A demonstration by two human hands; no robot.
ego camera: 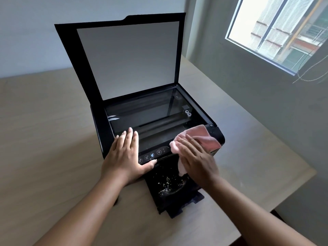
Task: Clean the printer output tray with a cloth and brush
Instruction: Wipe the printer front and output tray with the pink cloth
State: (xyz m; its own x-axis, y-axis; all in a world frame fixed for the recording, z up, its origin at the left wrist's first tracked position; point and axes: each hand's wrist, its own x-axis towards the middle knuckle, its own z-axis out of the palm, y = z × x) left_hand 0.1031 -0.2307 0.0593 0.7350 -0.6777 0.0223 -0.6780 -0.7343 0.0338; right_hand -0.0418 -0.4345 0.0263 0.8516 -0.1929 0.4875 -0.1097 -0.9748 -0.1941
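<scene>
A pale worktop point(44, 139) with a faint wood grain carries a glossy black plastic printer point(102, 132). The left hand point(124, 153) lies flat on the printer's front left corner. Its fingers are straight and close together with their tips on the edge of the scanner glass point(150, 112), and the thumb stretches along the front lip.

Behind it the flat rectangular lid point(127, 59) stands raised, showing a smooth grey lining. Just right of the thumb, the control panel point(158, 152) shows a row of small round icons, too small to read.

Below the panel the black output tray point(170, 196) juts forward over the worktop, its dark surface speckled with pale crumbs point(166, 181).

A soft pink cloth point(204, 137), folded and slightly ribbed, covers the printer's front right corner, with one end hanging down toward the tray. The right hand point(197, 160) presses on it with fingers that look extended. The hand is blurred, so the thumb's hold is unclear.

The two hands are apart, with the panel between them. A window point(276, 29) is set in the grey wall at far right.
</scene>
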